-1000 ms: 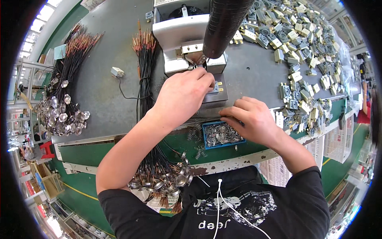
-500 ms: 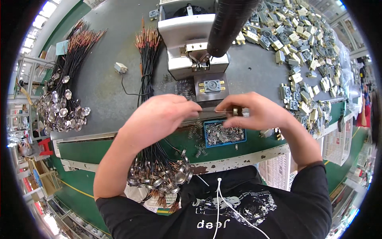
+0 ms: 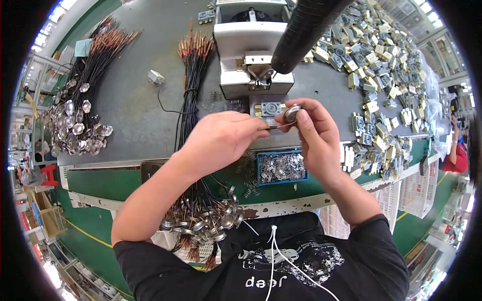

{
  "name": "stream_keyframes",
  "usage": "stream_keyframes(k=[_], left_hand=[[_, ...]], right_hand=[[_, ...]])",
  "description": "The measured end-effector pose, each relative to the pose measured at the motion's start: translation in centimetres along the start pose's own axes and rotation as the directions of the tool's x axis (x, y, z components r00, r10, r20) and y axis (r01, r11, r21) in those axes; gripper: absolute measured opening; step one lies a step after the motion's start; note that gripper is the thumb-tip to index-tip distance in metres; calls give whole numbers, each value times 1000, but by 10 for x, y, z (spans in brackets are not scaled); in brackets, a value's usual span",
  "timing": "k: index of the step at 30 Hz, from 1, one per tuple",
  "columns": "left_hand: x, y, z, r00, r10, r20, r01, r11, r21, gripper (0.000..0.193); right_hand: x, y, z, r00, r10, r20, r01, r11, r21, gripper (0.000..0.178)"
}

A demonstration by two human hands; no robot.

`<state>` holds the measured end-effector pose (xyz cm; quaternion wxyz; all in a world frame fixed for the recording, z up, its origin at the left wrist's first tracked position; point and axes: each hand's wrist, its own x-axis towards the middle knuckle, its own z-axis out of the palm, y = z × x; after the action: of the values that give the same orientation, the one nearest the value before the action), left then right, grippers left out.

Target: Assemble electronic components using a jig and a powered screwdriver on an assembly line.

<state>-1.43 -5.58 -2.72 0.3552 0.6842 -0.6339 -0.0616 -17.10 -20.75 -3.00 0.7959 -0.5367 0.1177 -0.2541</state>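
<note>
One wire bundle (image 3: 100,60) lies at the left of the desk (image 3: 135,115), its copper-coloured tips pointing toward the far side and its round silver caps (image 3: 75,128) heaped at the near end. Right of it sits a small pale block (image 3: 155,77), with a thin dark wire (image 3: 160,100) running from it toward a second bundle (image 3: 189,100). That one reaches over the near edge of the desk, its own caps hanging low. The left hand (image 3: 228,133) is over this bundle, its fingertips pinched on the dark lead (image 3: 274,127) of a metal cap (image 3: 291,114). Loose springs (image 3: 213,100) lie just beyond it. A pale metal machine (image 3: 256,37) stands at the far middle, a black cylinder (image 3: 306,32) slanting before it; nearer, a grey switch (image 3: 271,109) rests on a metal block (image 3: 263,99). A blue tray (image 3: 282,181) of small metal pieces (image 3: 281,168) sits by the near edge. The right hand (image 3: 321,138) grips the metal cap between thumb and fingers, close to the left one, with the lead spanning the short gap between them. A large pile of grey and cream switches (image 3: 371,65) spreads over the right of the desk.
</note>
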Motion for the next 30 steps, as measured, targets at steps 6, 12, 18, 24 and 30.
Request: stream_keyframes(k=[6,12,18,24,30], left_hand=[[1,8,-20,987,81,139,-119,948,296,15],[-3,15,-17,997,58,50,-69,965,251,21],[-1,17,-18,979,75,187,-140,921,363,20],[-3,16,-11,983,83,161,-143,901,408,22],[-5,19,-3,993,104,61,-119,926,359,28]], right_hand=[[41,-39,-15,727,571,381,-113,647,-754,29],[8,-31,-19,896,379,232,-225,837,-499,41],[9,-32,-16,894,312,322,11,702,-712,38],[19,-38,-7,837,459,297,-24,573,-819,34],[-3,-23,-13,935,233,266,14,728,-685,34]])
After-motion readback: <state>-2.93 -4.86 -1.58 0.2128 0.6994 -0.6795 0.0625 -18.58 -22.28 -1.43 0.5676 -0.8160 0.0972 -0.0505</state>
